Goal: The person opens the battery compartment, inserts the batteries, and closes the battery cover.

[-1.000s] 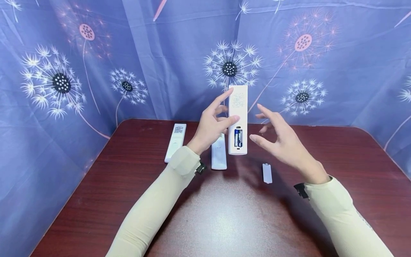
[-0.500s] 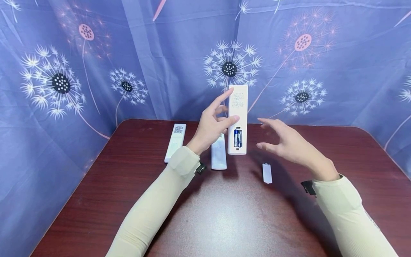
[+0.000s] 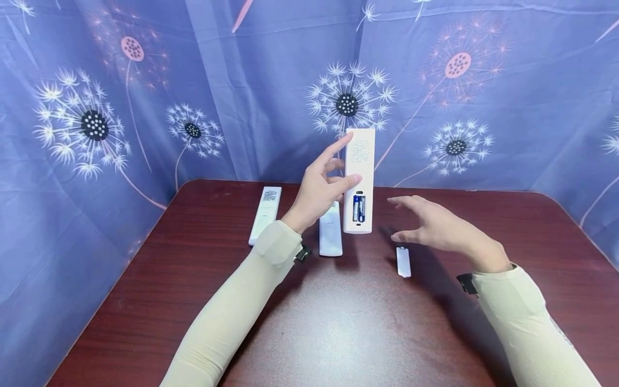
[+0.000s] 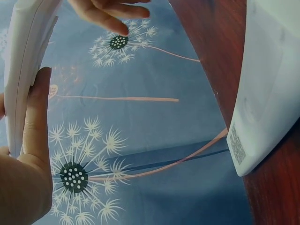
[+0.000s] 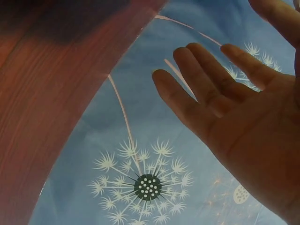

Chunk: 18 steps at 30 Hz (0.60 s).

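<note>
My left hand point(image 3: 321, 188) grips a white remote control point(image 3: 359, 172) upright above the table, thumb on its back and fingers along its left side. Its battery compartment is uncovered, showing two blue batteries point(image 3: 359, 208). In the left wrist view the remote point(image 4: 26, 61) appears edge-on beside the thumb. My right hand point(image 3: 437, 226) hovers to the right, holding nothing, thumb and fingers spread apart. Just below its thumb a small white battery cover point(image 3: 403, 262) lies on the table. The right wrist view shows the palm and extended fingers of that hand point(image 5: 248, 108).
Two more white remotes lie face down on the dark red wooden table point(image 3: 300, 322): one remote point(image 3: 265, 216) at the left, another remote point(image 3: 331, 231) partly behind the left hand. A blue dandelion-print curtain point(image 3: 271, 80) hangs behind the table's far edge.
My right hand has drawn back from the held remote, moving right and downward to just above the battery cover. The left hand and its remote have stayed nearly still.
</note>
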{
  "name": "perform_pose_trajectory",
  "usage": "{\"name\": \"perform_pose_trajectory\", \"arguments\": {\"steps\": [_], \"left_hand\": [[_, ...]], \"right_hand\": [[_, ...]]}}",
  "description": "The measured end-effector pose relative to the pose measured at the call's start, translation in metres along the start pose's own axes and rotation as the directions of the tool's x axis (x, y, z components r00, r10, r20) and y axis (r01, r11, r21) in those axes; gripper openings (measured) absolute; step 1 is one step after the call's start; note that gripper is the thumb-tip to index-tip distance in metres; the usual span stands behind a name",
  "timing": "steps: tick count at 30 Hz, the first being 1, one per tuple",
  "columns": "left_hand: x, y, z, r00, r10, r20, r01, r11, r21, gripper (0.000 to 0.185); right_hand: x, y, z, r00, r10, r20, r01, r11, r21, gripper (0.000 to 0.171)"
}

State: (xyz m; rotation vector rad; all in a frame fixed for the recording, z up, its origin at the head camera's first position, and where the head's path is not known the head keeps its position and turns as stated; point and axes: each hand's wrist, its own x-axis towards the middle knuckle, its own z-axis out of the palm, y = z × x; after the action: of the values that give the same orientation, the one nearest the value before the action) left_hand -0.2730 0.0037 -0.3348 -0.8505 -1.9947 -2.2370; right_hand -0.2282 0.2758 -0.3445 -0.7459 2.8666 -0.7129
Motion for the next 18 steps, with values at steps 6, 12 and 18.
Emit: {"name": "perform_pose_trajectory", "arguments": {"steps": [6,12,18], "left_hand": [[-0.001,0.001,-0.001,1.0,0.011,-0.003,-0.011,1.0,0.007,0.075],[-0.001,0.003,-0.001,1.0,0.011,-0.009,-0.011,1.0,0.005,0.075],[-0.001,0.005,0.0,1.0,0.011,-0.002,-0.011,1.0,0.007,0.075]], "right_hand": [[-0.001,0.002,0.009,0.995,-0.025,0.1,0.026,1.0,0.001,0.082],[-0.002,0.003,0.018,0.978,0.036,0.206,-0.027,0.999,-0.047,0.079],[-0.006,0.008,0.022,0.98,-0.003,0.198,0.023,0.995,-0.096,0.062]]}}
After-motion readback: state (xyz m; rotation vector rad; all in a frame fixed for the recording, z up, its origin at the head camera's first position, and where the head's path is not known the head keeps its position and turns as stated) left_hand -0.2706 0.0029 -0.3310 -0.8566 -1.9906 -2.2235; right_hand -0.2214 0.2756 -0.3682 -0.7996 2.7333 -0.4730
